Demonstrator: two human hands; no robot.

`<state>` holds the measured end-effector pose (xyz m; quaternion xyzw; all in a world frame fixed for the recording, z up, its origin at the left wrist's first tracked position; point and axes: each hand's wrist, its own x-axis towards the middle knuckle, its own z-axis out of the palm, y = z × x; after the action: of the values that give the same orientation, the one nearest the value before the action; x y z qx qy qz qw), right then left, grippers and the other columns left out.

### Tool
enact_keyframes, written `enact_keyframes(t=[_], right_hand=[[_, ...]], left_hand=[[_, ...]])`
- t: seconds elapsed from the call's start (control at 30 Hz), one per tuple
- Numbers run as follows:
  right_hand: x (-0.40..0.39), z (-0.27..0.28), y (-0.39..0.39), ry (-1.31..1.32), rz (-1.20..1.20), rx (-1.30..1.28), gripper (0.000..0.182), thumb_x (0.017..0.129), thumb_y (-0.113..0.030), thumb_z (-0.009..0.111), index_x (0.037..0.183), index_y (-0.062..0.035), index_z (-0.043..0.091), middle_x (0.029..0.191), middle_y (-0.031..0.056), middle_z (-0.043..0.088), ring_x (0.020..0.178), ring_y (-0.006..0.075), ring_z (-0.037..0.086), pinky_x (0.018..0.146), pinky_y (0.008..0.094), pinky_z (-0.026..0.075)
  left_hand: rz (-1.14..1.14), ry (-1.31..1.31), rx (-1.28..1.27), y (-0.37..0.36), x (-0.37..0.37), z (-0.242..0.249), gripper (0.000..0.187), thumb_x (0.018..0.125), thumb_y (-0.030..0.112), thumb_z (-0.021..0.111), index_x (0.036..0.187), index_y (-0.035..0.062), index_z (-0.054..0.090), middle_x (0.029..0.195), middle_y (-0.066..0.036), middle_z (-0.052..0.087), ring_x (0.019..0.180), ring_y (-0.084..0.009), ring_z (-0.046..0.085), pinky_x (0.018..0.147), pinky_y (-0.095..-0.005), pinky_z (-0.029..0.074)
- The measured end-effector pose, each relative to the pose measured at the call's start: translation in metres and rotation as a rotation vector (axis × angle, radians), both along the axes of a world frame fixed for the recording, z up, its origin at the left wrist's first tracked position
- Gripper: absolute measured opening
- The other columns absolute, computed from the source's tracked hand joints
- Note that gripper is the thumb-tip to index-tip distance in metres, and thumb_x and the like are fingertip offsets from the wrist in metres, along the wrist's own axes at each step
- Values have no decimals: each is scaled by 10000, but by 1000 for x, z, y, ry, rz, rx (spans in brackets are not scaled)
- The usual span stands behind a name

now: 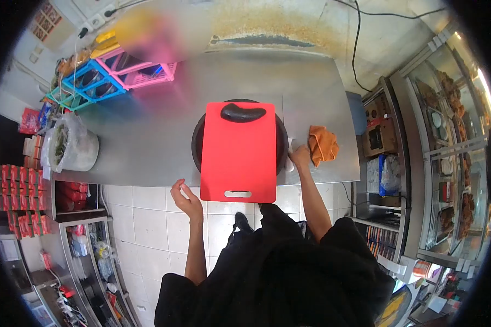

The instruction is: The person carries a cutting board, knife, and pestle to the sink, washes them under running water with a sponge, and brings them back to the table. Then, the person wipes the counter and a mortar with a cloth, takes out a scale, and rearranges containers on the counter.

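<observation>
A red cutting board [238, 158] lies across a round black pan or tray [281, 143] on the steel table. Near the board's far edge rests a dark, curved, glossy object [243, 113]. My left hand [187, 200] is held in the air by the table's front edge, left of the board, fingers apart and holding nothing. To the right of the board, my right hand [300, 156] touches a white object [290, 161], its fingers closed near it. An orange cloth [322, 145] lies crumpled just right of my right hand.
Pink [147, 73] and blue [96, 82] baskets stand at the back left. A white bucket [82, 150] lined with plastic sits at the table's left end. Shelves [384, 141] and a glass display case [447, 152] stand on the right.
</observation>
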<state>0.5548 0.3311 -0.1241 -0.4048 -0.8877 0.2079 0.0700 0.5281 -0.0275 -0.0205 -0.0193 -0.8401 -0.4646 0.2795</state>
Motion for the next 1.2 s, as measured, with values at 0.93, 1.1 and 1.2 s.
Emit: enact_keyframes(t=[0.93, 1.1, 1.2], right_hand=[[-9, 106, -3, 419, 580, 191, 293, 702, -173, 645, 955, -51, 559, 974, 118, 551, 950, 292, 497, 856, 385, 354], [32, -10, 98, -71, 265, 686, 539, 790, -455, 490, 1246, -184, 390, 1310, 115, 339, 1221, 283, 281, 951, 447, 261], [48, -40, 108, -129, 220, 690, 583, 819, -514, 405, 1311, -222, 295, 1399, 66, 176, 1274, 288, 178, 991, 467, 208]], left_hand=[[-460, -850, 1052, -22, -44, -79, 766, 818, 632, 209, 1313, 49, 243, 1340, -87, 307, 1216, -270, 306, 962, -403, 266], [63, -571, 843, -118, -112, -78, 682, 802, 573, 407, 1253, 68, 328, 1200, -96, 425, 1023, -232, 452, 817, -382, 404], [246, -356, 807, -205, -189, -28, 729, 755, 569, 495, 1239, 56, 307, 1171, -128, 400, 1065, -279, 412, 807, -443, 404]])
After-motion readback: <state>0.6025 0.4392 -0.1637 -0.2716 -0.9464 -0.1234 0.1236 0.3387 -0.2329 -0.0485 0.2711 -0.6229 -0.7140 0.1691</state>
